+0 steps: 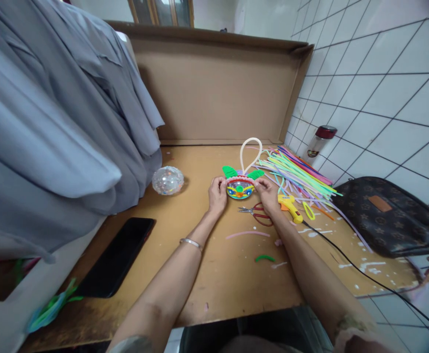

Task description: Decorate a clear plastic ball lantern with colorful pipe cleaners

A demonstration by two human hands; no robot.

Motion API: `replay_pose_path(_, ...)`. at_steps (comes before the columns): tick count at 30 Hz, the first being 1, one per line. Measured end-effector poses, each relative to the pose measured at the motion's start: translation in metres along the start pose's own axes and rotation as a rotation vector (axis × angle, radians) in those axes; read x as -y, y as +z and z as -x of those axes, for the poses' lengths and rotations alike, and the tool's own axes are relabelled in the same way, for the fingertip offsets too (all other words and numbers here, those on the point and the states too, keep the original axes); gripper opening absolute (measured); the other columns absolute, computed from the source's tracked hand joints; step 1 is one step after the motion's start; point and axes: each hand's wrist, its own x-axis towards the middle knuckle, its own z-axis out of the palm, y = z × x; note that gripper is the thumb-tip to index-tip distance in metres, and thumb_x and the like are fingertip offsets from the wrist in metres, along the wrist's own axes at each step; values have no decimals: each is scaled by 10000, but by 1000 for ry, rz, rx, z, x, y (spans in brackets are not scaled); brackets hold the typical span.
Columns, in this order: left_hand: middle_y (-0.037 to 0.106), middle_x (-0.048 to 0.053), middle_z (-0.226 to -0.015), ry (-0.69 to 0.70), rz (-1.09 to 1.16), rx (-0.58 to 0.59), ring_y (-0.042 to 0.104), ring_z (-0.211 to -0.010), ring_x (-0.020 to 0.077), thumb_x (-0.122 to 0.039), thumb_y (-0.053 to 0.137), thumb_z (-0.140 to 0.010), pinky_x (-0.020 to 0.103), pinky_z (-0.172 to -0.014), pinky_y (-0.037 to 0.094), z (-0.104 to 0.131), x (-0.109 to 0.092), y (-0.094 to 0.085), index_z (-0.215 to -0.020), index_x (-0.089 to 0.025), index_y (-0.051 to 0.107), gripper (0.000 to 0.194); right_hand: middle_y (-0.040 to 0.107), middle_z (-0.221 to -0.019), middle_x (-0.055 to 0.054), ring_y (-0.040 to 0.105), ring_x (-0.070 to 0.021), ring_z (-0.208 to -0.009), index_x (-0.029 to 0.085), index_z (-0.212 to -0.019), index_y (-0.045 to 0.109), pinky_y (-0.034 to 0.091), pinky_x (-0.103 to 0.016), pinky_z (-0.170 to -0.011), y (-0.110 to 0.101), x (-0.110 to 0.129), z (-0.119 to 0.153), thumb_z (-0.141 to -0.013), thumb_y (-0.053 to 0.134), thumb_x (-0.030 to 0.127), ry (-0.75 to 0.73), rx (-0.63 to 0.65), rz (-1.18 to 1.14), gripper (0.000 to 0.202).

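Between my hands is a decorated clear ball [239, 192] with a face of yellow, blue and orange pieces. It carries two green leaf shapes, a pink and red band, and a white loop [261, 145] standing up from its top. My left hand [218, 195] pinches the band's left end, and my right hand [268, 196] pinches the right end. Red-handled scissors [257, 214] lie just below, partly under my right wrist. Beside that wrist rests a yellow glue gun [291, 208] with a black cord.
Many coloured pipe cleaners [299, 171] are piled at the right. Further out are a dark handbag [391, 215] and a red-lidded bottle [320, 141]. A second clear ball [168, 180] and a black phone [117, 257] lie left, near grey cloth [70, 122]. Cardboard [218, 88] stands behind.
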Motion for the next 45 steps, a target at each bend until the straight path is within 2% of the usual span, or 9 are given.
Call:
replay_pose_path(8,603,20,-815,-70,60,-22,567,-814,160,-313,496,-891,270,-790,447,-5,5,1,-802,-191,558,163,568,-615,25,488,-123,-571,196,-688,604,427,-266,-587,3,4,-2,-653,685,442,17,0,-33,261)
replay_pose_path(23,617,31,-838,-46,76,-30,581,-834,166,-310,527,-882,273,-789,457,-2,5,2,-839,-186,581,141,564,-583,24,483,-123,-567,186,-666,621,417,-263,-571,6,5,-2,-612,696,436,54,-55,-64,267)
replay_pose_path(31,618,26,-830,-15,103,-26,581,-806,158,-356,549,-871,262,-761,459,-1,5,0,-838,-187,584,176,551,-564,22,497,-131,-558,194,-636,597,408,-264,-564,8,1,-2,-649,656,454,33,-60,-53,266)
replay_pose_path(45,614,13,-786,-36,102,-35,571,-751,149,-388,568,-842,256,-733,463,-2,5,1,-797,-188,568,205,571,-583,19,527,-140,-557,209,-646,593,460,-279,-573,10,-1,-2,-640,635,444,40,-79,-60,238)
